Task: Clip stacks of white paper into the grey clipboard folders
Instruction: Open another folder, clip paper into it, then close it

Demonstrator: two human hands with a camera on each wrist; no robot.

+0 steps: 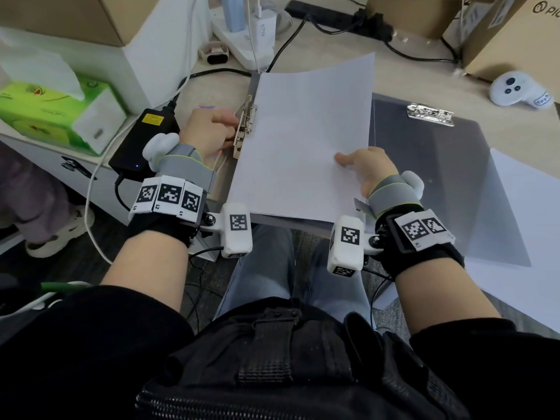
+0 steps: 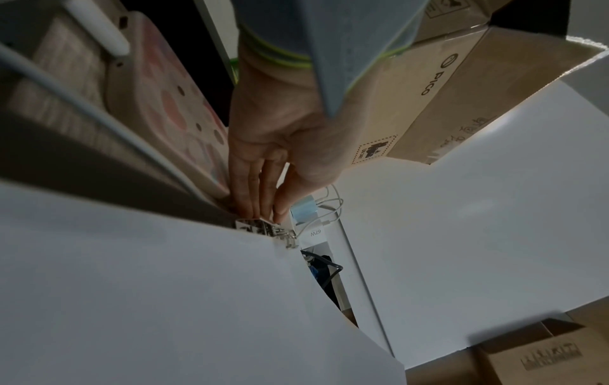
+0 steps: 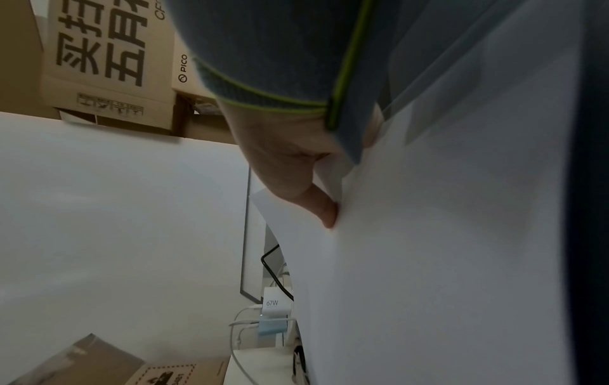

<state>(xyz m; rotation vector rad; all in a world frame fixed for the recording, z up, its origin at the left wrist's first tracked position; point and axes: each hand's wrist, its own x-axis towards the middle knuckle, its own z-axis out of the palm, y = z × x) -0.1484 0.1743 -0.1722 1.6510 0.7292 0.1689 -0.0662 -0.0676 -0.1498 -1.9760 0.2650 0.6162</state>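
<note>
A stack of white paper (image 1: 303, 140) lies on a grey clipboard folder (image 1: 254, 86), its far edge curling up. The folder's metal clip (image 1: 245, 125) sits on the left edge. My left hand (image 1: 233, 128) pinches that clip; in the left wrist view the fingertips (image 2: 253, 211) and thumb meet on the clip (image 2: 263, 229). My right hand (image 1: 348, 160) grips the stack's right edge, thumb (image 3: 326, 211) on top and fingers hidden beneath. A second grey clipboard folder (image 1: 439, 165) with its own clip (image 1: 430, 114) lies to the right, bare.
More white paper (image 1: 527, 222) lies at the right edge. A black power adapter (image 1: 145, 137) and green tissue box (image 1: 57, 113) sit left of the folder. Behind are a white power strip (image 1: 257, 34), cables, cardboard boxes (image 1: 500, 28) and a white controller (image 1: 518, 90).
</note>
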